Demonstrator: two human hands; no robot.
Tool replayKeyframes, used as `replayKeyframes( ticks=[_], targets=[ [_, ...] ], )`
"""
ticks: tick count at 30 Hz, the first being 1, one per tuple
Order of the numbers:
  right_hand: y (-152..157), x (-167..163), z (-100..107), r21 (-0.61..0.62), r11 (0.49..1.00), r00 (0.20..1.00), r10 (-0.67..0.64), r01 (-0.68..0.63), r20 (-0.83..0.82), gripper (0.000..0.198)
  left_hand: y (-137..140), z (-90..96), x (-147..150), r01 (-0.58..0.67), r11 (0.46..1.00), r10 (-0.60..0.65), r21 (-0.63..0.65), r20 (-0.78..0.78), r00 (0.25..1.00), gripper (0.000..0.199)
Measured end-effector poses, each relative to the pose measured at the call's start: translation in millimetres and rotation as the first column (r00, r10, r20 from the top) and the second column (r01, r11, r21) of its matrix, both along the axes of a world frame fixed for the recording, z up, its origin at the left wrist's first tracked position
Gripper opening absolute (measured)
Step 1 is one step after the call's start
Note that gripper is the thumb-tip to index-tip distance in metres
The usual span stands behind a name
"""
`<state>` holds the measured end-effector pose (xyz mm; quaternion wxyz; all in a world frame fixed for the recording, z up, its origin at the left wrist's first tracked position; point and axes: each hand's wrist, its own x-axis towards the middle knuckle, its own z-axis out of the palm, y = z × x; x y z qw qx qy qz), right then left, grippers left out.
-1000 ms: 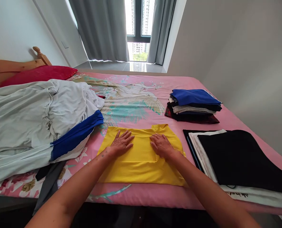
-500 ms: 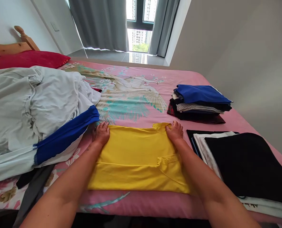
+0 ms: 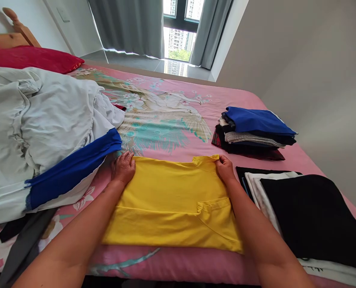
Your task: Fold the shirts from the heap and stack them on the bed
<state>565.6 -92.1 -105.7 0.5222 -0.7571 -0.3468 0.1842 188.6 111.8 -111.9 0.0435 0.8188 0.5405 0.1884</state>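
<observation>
A yellow shirt [image 3: 163, 184], partly folded, is spread flat near the front edge of the bed. My left hand [image 3: 123, 168] lies at its far left corner, fingers forward over the edge of the cloth. At the far right corner, my right hand [image 3: 225, 167] pinches the yellow fabric between thumb and fingers. A folded strip along the shirt's near side ends in a gathered edge on the right. Just left of my left hand is the blue band of a pale, crumpled garment [image 3: 61, 116].
On the right stands a stack of folded clothes [image 3: 256, 124], blue on top. Nearer lies a second pile with a black garment [image 3: 310, 212] uppermost. A red pillow [image 3: 34, 59] rests at the far left of the pink patterned bed sheet [image 3: 235, 96]. A wall borders the right side.
My right hand has gone from lying on the shirt's far right corner to pinching it. My left hand has shifted slightly left. The view has tilted a little.
</observation>
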Motion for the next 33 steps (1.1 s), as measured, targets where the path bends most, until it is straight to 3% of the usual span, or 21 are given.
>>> replayKeyframes(
  ticks=[2, 4, 6, 9, 12, 17, 21, 24, 29, 33],
  targets=[
    [-3, -2, -1, 0.065, 0.998, 1.000, 0.008, -0.008, 0.000, 0.046, 1, -0.9, 0, 0.002, 1.000, -0.002, 0.010, 0.009, 1.000, 0.041],
    [-3, -1, 2, 0.035, 0.999, 1.000, -0.001, 0.001, 0.018, 0.047, 1, -1.6, -1, 0.002, 1.000, -0.002, 0.011, 0.010, 1.000, 0.041],
    [-1, 2, 7, -0.094, 0.995, 0.997, -0.011, 0.017, 0.070, 0.044, 1, -1.8, -1, 0.003, 1.000, -0.003, 0.008, 0.006, 1.000, 0.041],
    [8, 7, 15, -0.334, 0.940, 0.980, -0.001, 0.070, 0.201, 0.034, 1, -1.1, -1, 0.000, 1.000, 0.000, 0.005, 0.005, 1.000, 0.041],
    [16, 7, 17, -0.429, 0.893, 0.954, 0.003, 0.133, 0.301, 0.027, 0, -0.2, -1, -0.008, 1.000, 0.008, 0.001, -0.001, 1.000, 0.041],
    [16, -4, 7, -0.389, 0.864, 0.905, -0.158, 0.321, 0.395, 0.036, 1, -1.7, -1, -0.005, 1.000, 0.005, 0.007, 0.001, 1.000, 0.041],
    [16, -5, 5, -0.359, 0.866, 0.903, -0.209, 0.349, 0.374, 0.047, 3, -4.0, -1, 0.004, 1.000, -0.004, -0.003, 0.015, 1.000, 0.041],
    [19, -1, 9, -0.397, 0.860, 0.920, -0.183, 0.321, 0.346, 0.051, 4, -4.4, -2, 0.009, 1.000, -0.009, -0.005, 0.023, 1.000, 0.041],
    [22, 8, 13, -0.537, 0.825, 0.958, -0.013, 0.172, 0.287, 0.036, 1, -2.4, -3, -0.003, 1.000, 0.003, -0.011, 0.004, 1.000, 0.040],
    [17, 6, -3, -0.356, 0.887, 0.938, -0.198, 0.295, 0.285, 0.033, -1, -2.8, -4, -0.009, 1.000, 0.009, -0.019, 0.000, 1.000, 0.040]
  ],
)
